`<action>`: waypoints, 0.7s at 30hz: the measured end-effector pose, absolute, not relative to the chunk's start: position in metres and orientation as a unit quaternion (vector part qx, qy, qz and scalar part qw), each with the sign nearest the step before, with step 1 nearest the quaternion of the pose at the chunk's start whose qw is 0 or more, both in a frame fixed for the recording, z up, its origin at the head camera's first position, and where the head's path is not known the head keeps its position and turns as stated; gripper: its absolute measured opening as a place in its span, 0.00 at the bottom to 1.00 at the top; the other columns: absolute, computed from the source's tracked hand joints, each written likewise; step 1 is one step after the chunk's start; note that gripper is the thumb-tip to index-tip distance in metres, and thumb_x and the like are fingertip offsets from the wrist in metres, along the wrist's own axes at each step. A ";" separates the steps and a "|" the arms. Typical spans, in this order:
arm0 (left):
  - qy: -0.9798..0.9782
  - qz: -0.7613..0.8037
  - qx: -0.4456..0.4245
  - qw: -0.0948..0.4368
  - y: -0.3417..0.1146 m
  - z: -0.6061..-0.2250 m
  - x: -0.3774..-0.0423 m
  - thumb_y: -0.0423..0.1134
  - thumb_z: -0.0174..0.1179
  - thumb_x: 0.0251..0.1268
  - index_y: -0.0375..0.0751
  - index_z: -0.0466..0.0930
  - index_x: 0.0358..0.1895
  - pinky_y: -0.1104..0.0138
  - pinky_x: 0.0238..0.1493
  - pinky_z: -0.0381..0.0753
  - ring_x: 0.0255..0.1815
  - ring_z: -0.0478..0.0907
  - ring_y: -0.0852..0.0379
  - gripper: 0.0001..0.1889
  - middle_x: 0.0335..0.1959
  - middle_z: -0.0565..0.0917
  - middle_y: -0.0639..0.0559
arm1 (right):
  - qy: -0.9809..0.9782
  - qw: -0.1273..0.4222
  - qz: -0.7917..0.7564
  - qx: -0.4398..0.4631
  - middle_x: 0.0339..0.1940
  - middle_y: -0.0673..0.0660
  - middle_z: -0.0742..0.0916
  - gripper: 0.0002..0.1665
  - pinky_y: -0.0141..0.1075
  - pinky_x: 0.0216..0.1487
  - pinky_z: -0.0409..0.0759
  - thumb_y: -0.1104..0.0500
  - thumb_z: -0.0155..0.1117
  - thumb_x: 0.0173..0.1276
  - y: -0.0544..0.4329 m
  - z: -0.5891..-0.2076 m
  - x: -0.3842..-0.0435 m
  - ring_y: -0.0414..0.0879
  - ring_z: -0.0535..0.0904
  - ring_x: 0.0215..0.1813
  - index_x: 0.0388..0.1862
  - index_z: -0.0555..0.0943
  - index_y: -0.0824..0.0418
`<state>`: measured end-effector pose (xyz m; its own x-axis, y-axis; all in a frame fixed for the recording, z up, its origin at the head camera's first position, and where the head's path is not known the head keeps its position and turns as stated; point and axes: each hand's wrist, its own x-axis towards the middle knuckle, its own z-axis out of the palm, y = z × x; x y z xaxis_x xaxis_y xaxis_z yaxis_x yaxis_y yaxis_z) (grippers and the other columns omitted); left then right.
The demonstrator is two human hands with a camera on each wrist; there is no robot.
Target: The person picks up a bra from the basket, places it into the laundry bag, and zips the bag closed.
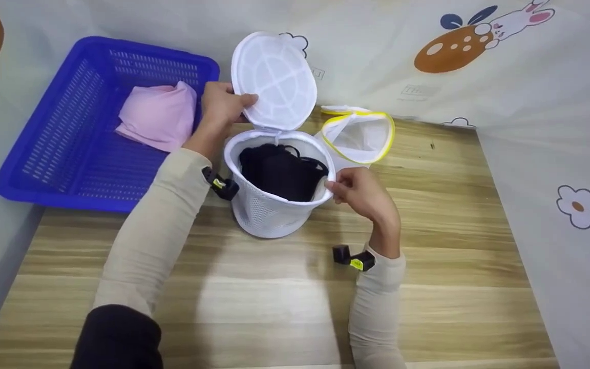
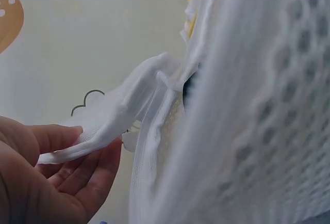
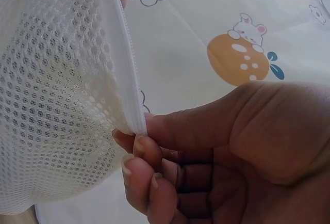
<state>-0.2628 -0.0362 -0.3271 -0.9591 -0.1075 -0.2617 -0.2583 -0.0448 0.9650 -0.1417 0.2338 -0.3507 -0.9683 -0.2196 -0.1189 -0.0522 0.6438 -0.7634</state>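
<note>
A white mesh laundry bag (image 1: pixel 269 218) stands upright on the table with black clothing (image 1: pixel 279 174) inside. Its round lid (image 1: pixel 274 77) is raised at the back, joined to the rim by a short strip. My left hand (image 1: pixel 222 105) pinches the lid's left edge between thumb and fingers; the left wrist view shows the lid's edge (image 2: pixel 103 136) in that grip. On the other side, my right hand (image 1: pixel 364 192) pinches the bag's rim at the right. A zipper edge (image 3: pixel 131 64) runs down to those fingertips in the right wrist view.
A blue plastic basket (image 1: pixel 18 177) at the left holds a pink garment (image 1: pixel 159 115). Behind the mesh bag, to the right, a second white bag with yellow trim (image 1: pixel 390 136) lies with its mouth open. Patterned sheeting (image 1: pixel 546 169) borders the wooden table (image 1: pixel 454 266).
</note>
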 end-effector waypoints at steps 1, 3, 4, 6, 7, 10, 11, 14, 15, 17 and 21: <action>0.682 0.718 -0.132 0.049 -0.038 -0.327 -0.262 0.27 0.65 0.57 0.26 0.80 0.50 0.64 0.34 0.83 0.33 0.84 0.51 0.16 0.36 0.82 0.40 | 0.900 0.102 -0.417 -0.076 0.17 0.51 0.79 0.13 0.32 0.25 0.68 0.61 0.62 0.67 0.234 -0.351 -0.142 0.42 0.75 0.24 0.23 0.79 0.64; 0.664 0.735 -0.129 0.041 -0.040 -0.329 -0.261 0.26 0.65 0.57 0.26 0.80 0.50 0.63 0.34 0.83 0.32 0.84 0.51 0.16 0.35 0.83 0.40 | 0.897 0.103 -0.422 -0.076 0.17 0.51 0.79 0.13 0.31 0.25 0.69 0.61 0.62 0.68 0.234 -0.352 -0.143 0.41 0.74 0.24 0.23 0.79 0.64; 0.658 0.741 -0.128 0.037 -0.042 -0.329 -0.260 0.26 0.65 0.56 0.26 0.80 0.49 0.63 0.34 0.83 0.31 0.84 0.51 0.16 0.34 0.83 0.41 | 0.896 0.103 -0.425 -0.076 0.17 0.51 0.78 0.13 0.31 0.25 0.69 0.61 0.62 0.68 0.234 -0.352 -0.143 0.41 0.74 0.24 0.23 0.79 0.64; 0.647 0.751 -0.128 0.027 -0.043 -0.330 -0.259 0.25 0.66 0.55 0.26 0.81 0.48 0.63 0.35 0.83 0.31 0.84 0.51 0.16 0.31 0.83 0.42 | 0.894 0.104 -0.430 -0.073 0.17 0.51 0.78 0.13 0.31 0.25 0.68 0.61 0.62 0.68 0.234 -0.352 -0.143 0.41 0.74 0.24 0.23 0.79 0.64; 0.641 0.756 -0.129 0.022 -0.043 -0.330 -0.258 0.25 0.67 0.54 0.26 0.81 0.47 0.63 0.35 0.83 0.30 0.84 0.51 0.16 0.30 0.83 0.42 | 0.893 0.104 -0.432 -0.071 0.17 0.51 0.78 0.13 0.31 0.25 0.68 0.61 0.62 0.68 0.234 -0.352 -0.144 0.41 0.74 0.24 0.23 0.79 0.64; 0.641 0.758 -0.121 0.006 -0.043 -0.331 -0.257 0.26 0.68 0.53 0.26 0.82 0.45 0.64 0.36 0.82 0.29 0.83 0.53 0.15 0.29 0.83 0.44 | 0.892 0.106 -0.434 -0.065 0.17 0.51 0.78 0.12 0.30 0.25 0.68 0.61 0.62 0.68 0.234 -0.351 -0.144 0.41 0.74 0.23 0.23 0.79 0.64; 0.642 0.757 -0.119 0.001 -0.043 -0.332 -0.257 0.26 0.69 0.52 0.26 0.82 0.44 0.65 0.36 0.82 0.29 0.83 0.53 0.14 0.28 0.83 0.44 | 0.892 0.106 -0.434 -0.063 0.17 0.51 0.78 0.12 0.30 0.25 0.68 0.61 0.62 0.68 0.234 -0.351 -0.144 0.41 0.74 0.24 0.23 0.79 0.64; 0.648 0.754 -0.106 -0.013 -0.043 -0.333 -0.256 0.27 0.69 0.52 0.26 0.83 0.43 0.66 0.35 0.81 0.29 0.82 0.54 0.13 0.28 0.83 0.45 | 0.892 0.108 -0.435 -0.061 0.18 0.52 0.79 0.12 0.30 0.25 0.69 0.61 0.62 0.68 0.235 -0.350 -0.143 0.41 0.74 0.24 0.25 0.80 0.65; 0.649 0.754 -0.102 -0.016 -0.043 -0.333 -0.255 0.27 0.69 0.52 0.26 0.83 0.43 0.66 0.35 0.81 0.29 0.82 0.55 0.13 0.28 0.83 0.45 | 0.891 0.108 -0.437 -0.060 0.18 0.52 0.79 0.12 0.30 0.25 0.69 0.61 0.62 0.68 0.235 -0.350 -0.143 0.41 0.74 0.24 0.25 0.80 0.65; 0.652 0.752 -0.092 -0.019 -0.044 -0.334 -0.255 0.28 0.69 0.53 0.26 0.83 0.42 0.66 0.34 0.81 0.28 0.82 0.55 0.13 0.28 0.83 0.45 | 0.890 0.109 -0.438 -0.058 0.18 0.52 0.79 0.12 0.30 0.25 0.69 0.61 0.62 0.68 0.235 -0.349 -0.143 0.41 0.75 0.24 0.25 0.80 0.66; 0.661 0.747 -0.064 -0.019 -0.045 -0.335 -0.253 0.26 0.66 0.55 0.24 0.82 0.43 0.67 0.32 0.81 0.28 0.81 0.55 0.12 0.28 0.83 0.44 | 0.889 0.110 -0.441 -0.052 0.18 0.54 0.79 0.11 0.29 0.26 0.71 0.62 0.62 0.68 0.236 -0.350 -0.142 0.42 0.75 0.24 0.26 0.80 0.68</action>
<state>-0.2529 -0.0445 -0.3351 -0.9911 -0.1124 -0.0706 -0.0564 -0.1251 0.9905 -0.1423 0.2364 -0.3503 -0.9704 -0.1893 -0.1499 0.0047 0.6059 -0.7955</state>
